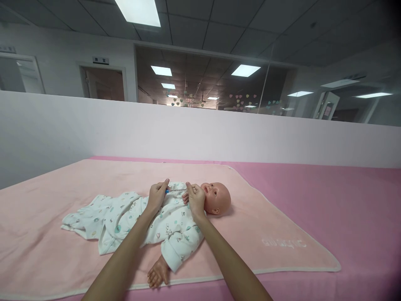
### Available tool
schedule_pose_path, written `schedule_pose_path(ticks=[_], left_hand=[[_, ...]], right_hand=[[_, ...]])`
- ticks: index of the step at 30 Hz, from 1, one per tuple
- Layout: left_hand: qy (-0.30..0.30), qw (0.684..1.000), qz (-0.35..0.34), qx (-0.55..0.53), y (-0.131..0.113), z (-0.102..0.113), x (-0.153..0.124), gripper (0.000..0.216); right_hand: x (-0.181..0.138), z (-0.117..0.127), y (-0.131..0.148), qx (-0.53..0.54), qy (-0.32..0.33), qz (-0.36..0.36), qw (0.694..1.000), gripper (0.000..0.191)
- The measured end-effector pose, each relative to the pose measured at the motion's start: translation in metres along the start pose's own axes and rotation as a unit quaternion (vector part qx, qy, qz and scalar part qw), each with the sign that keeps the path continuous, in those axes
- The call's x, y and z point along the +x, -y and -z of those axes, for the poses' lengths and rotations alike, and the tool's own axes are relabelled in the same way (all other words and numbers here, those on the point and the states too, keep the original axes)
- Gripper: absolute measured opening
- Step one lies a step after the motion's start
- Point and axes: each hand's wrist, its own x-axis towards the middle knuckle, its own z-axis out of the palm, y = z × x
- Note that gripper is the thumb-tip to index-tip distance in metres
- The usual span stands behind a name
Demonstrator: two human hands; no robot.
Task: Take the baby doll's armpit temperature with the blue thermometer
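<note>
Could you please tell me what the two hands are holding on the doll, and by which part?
Both the left hand and right hand pinch the white printed cotton baby garment at its upper edge near the collar.

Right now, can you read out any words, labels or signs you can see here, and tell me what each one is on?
Blanket: embroidered word near its right corner, upside down and too faint to read.
Sign above the door: dark plate, characters too small to read.
Plate at top left: blurred, unreadable.
Doll's romper: only small printed pictures, no words legible.
</note>
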Motion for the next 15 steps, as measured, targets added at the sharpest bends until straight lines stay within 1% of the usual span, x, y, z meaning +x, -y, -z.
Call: schedule_pose_path(ticks=[15], left_hand=[[0.019, 1.0, -0.009, 0.014, 0.0012, -0.0006, -0.0001, 0.043]], right_hand=[[0.0001, -0.001, 0.0019, 0.006, -0.002, 0.0, 1.0, 0.038]])
